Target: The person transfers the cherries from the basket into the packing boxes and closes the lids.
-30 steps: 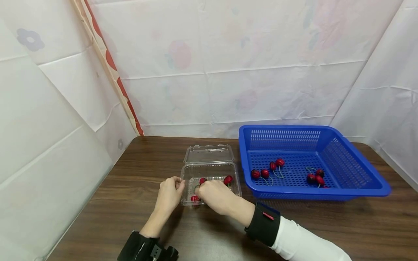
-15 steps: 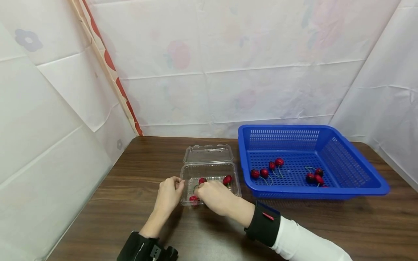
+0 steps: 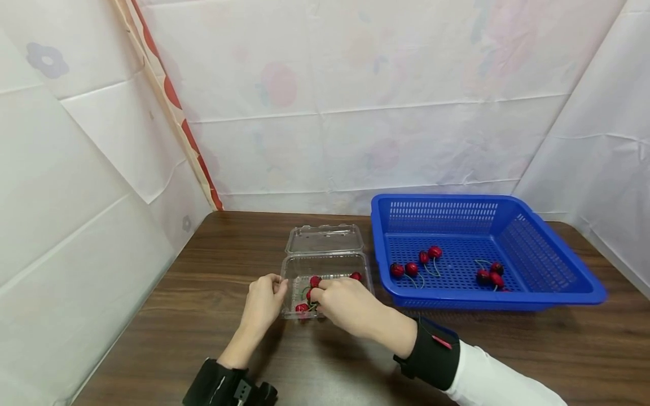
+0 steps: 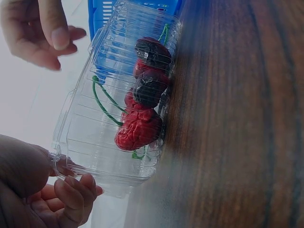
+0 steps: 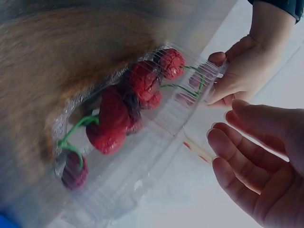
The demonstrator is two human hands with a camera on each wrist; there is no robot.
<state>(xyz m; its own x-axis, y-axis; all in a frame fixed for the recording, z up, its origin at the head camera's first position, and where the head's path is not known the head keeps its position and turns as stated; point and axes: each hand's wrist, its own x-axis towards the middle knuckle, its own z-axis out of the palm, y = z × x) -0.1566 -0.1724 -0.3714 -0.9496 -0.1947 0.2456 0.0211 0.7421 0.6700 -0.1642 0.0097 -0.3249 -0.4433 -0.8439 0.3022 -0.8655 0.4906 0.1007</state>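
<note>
A clear plastic clamshell box (image 3: 325, 264) stands on the wooden table with its lid folded back. My left hand (image 3: 263, 301) pinches the box's left rim between thumb and fingers, as the left wrist view shows. Several cherries with green stems lie in the box, among them a red cherry (image 4: 138, 129) and a dark one (image 4: 151, 88). My right hand (image 3: 349, 304) hovers over the box's near right part, hiding some of the cherries. In the right wrist view its fingers (image 5: 237, 152) are loosely bent, thumb apart, with nothing between them.
To the right of the box is a blue plastic basket (image 3: 500, 301) with several cherries inside, in small groups such as the cherry pair (image 3: 404, 270). White patterned sheets (image 3: 325, 152) hang behind and beside the wooden table (image 3: 203, 282).
My right hand has shifted slightly right and its fingers have loosened. More cherries now show under it at the front left of the box. The left hand stays on the rim.
</note>
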